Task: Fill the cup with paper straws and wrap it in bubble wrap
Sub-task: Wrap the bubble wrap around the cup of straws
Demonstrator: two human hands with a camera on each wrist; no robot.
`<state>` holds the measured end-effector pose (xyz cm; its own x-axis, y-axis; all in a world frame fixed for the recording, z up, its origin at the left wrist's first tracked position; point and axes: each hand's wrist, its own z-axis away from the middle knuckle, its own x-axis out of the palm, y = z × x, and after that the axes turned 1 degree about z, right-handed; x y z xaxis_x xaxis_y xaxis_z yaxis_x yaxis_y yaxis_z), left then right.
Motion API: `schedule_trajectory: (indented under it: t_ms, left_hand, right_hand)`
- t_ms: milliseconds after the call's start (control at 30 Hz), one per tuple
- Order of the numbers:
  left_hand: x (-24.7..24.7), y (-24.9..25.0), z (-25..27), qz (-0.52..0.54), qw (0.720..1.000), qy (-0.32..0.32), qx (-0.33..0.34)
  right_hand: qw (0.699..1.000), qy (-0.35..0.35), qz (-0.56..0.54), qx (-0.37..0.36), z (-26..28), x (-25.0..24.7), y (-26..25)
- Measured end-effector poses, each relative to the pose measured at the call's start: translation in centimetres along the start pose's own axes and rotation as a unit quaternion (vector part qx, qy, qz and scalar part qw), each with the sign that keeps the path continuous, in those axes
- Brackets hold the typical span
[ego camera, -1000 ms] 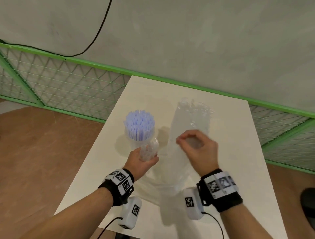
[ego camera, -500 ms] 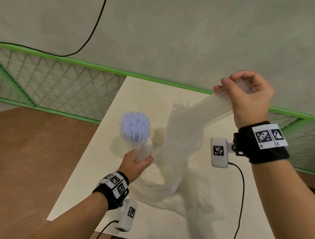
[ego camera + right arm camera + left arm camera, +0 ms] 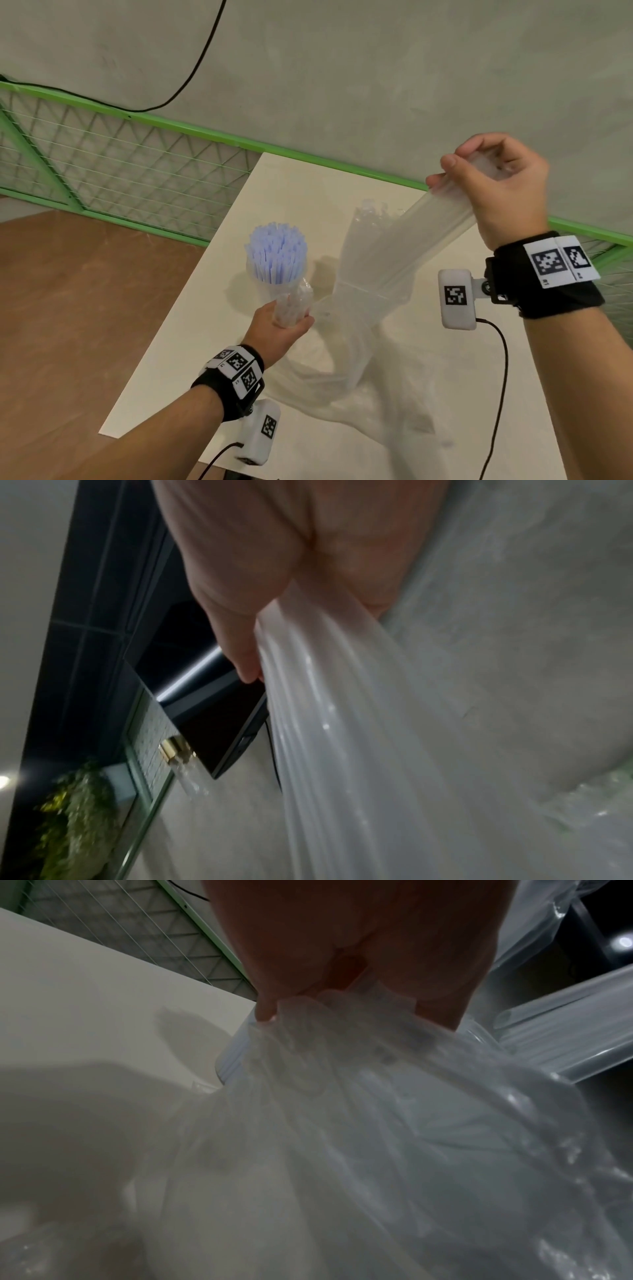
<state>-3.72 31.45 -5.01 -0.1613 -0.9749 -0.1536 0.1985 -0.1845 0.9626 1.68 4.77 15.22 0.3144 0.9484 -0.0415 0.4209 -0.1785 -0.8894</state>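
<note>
A clear cup [image 3: 263, 287] packed with pale blue paper straws [image 3: 275, 253] stands on the white table [image 3: 191, 329], left of centre. A long sheet of clear bubble wrap [image 3: 387, 270] stretches from the table up to the right. My left hand [image 3: 277, 329] grips a bunched end of the wrap just in front of the cup; the left wrist view shows the bunched wrap [image 3: 329, 1031] between its fingers. My right hand [image 3: 493, 185] is raised high at the right and grips the other end of the wrap [image 3: 335, 723], pulling it taut.
Loose folds of the wrap [image 3: 359, 383] lie across the table's near middle. A green mesh fence [image 3: 120, 164] runs behind the table, with a grey wall and a black cable [image 3: 191, 72] above. Brown floor [image 3: 68, 308] lies to the left.
My right hand has risen from the table up and to the right with the wrap, drawing it taut. The left hand has stayed by the cup with its bunch.
</note>
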Motion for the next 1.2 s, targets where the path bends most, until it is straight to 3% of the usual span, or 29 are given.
schedule_trajectory:
  t_ms: [200, 400, 467, 533, 600, 800, 967, 1200]
  left_hand:
    - [0.1, -0.1, 0.1, 0.013, 1.000, 0.005, -0.005]
    - [0.1, 0.0, 0.2, 0.021, 1.000, 0.006, -0.009]
    - [0.1, 0.0, 0.2, 0.017, 1.000, 0.008, -0.010]
    - [0.1, 0.1, 0.3, 0.016, 1.000, 0.013, -0.012]
    - [0.2, 0.1, 0.2, 0.016, 1.000, 0.015, -0.014]
    - [0.2, 0.2, 0.2, 0.017, 1.000, 0.015, -0.015]
    - [0.2, 0.1, 0.0, 0.019, 1.000, 0.012, -0.017]
    - [0.2, 0.1, -0.1, 0.021, 1.000, 0.012, -0.011]
  right_hand:
    - [0.999, -0.046, 0.024, -0.011, -1.1, 0.4, 0.5]
    - [0.991, -0.123, 0.049, 0.029, -0.3, 2.2, 3.2]
    - [0.984, -0.139, 0.111, 0.017, 0.7, 2.5, 4.6]
    - [0.952, -0.176, 0.249, -0.030, 2.0, 2.5, 6.3]
    - [0.895, -0.217, 0.377, -0.097, 3.1, 2.4, 8.0]
    - [0.810, -0.253, 0.496, -0.182, 4.2, 1.8, 9.9]
    - [0.748, -0.357, 0.547, -0.121, 5.5, 2.4, 10.0]
    - [0.684, -0.421, 0.587, -0.102, 6.5, 2.3, 10.2]
